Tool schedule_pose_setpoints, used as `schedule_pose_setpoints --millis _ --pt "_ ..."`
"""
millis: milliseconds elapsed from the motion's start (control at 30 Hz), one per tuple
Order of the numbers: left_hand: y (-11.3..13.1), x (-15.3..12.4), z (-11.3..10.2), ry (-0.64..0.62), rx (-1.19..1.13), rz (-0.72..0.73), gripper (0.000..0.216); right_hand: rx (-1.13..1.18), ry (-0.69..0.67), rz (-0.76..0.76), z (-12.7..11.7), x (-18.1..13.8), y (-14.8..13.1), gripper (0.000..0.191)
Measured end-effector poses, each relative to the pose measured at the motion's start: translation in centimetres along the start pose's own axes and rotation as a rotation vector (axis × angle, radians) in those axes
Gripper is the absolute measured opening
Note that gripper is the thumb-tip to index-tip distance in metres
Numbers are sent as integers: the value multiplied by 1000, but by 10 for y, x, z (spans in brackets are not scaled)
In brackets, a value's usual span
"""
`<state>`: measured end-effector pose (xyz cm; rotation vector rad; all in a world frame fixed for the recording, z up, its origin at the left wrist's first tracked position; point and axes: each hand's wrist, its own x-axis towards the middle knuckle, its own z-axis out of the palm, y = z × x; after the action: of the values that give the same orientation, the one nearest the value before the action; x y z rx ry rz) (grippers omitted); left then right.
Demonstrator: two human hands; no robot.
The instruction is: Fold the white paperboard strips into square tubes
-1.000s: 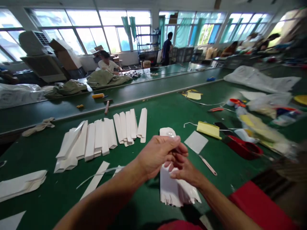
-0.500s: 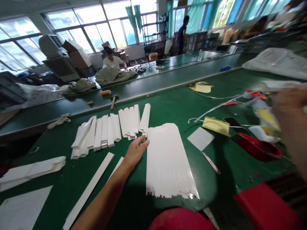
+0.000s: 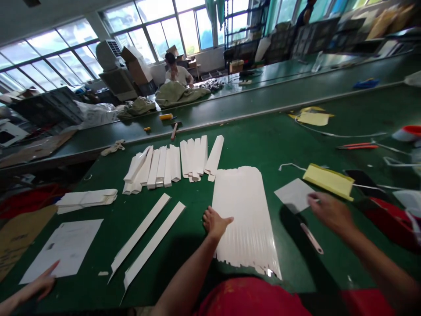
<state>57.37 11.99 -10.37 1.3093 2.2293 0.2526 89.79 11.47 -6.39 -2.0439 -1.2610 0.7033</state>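
My left hand [image 3: 217, 223] rests on the left edge of a stack of long white strips laid side by side [image 3: 245, 202], thumb spread over the top and fingers at the side. The strips' lower ends are ragged. My right hand [image 3: 329, 214], slightly blurred, has curled fingers near the right corner of a small white paper square [image 3: 294, 195]; whatever it pinches, if anything, is too small to make out. Below it lies a slim pale-handled tool [image 3: 312, 239]. Folded white card boxes [image 3: 161, 164] lie in a row beyond my left hand.
Two loose white strips [image 3: 154, 241] lie left. Another person's hand [image 3: 41, 281] touches a printed sheet [image 3: 66, 245]. A yellow card piece [image 3: 329, 181], orange-handled tool [image 3: 358, 145] and red object [image 3: 394, 221] lie right. A person [image 3: 177, 73] sits across the tables.
My left hand has come down along the stack's left edge. My right hand has moved in from the far right to the paper square. The view has turned left, bringing in another person's hand.
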Motion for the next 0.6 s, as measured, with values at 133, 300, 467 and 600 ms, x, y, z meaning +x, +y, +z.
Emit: schedule_pose_setpoints --millis 133,300,467,600 --pt "5 2 5 -3 51 12 111 -165 -88 -25 79 -35 1 60" --pt "-6 10 -5 -96 27 100 88 -304 -74 6 145 -72 -5 90" --pt "-13 23 -17 -166 -45 186 64 -366 -17 26 140 -81 -12 84" --pt "-23 35 -22 -222 -144 263 73 -195 34 -113 143 -87 -37 66"
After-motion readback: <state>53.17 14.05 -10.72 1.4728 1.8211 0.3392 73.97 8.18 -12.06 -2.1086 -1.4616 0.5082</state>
